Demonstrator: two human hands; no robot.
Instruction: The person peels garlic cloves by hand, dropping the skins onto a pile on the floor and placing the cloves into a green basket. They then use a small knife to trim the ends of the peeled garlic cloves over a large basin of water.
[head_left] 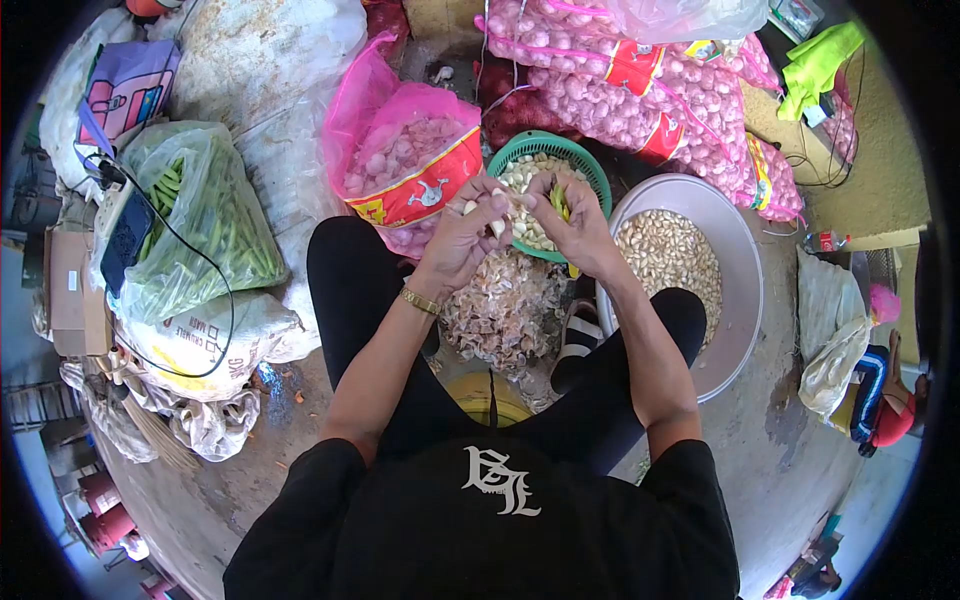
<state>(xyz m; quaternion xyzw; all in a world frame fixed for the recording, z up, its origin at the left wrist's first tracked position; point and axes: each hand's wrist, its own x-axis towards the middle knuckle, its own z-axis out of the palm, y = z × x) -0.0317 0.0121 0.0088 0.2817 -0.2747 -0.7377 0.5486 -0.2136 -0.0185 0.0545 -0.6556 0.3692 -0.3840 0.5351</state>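
Note:
Garlic cloves (pixel 498 226) show in the fingers of my left hand (pixel 462 232), which is closed around them. My right hand (pixel 574 226) meets it fingertip to fingertip in a pinch; what it grips is too small to name, and a yellow-green thing (pixel 559 203) shows at its fingers. Just beyond both hands is a green basket (pixel 597 172) of peeled cloves. Beneath them lies a heap of garlic skins (pixel 505 312). An open pink mesh bag of garlic (pixel 400 155) stands at the left, beside my left hand.
To the right is a wide basin (pixel 742 300) of cloves in liquid. Full garlic sacks (pixel 640 90) are piled at the back. A plastic bag of green vegetables (pixel 205 220) and stuffed white sacks (pixel 215 340) lie left. A sandal (pixel 578 340) rests between my knees. People are at the far right edge.

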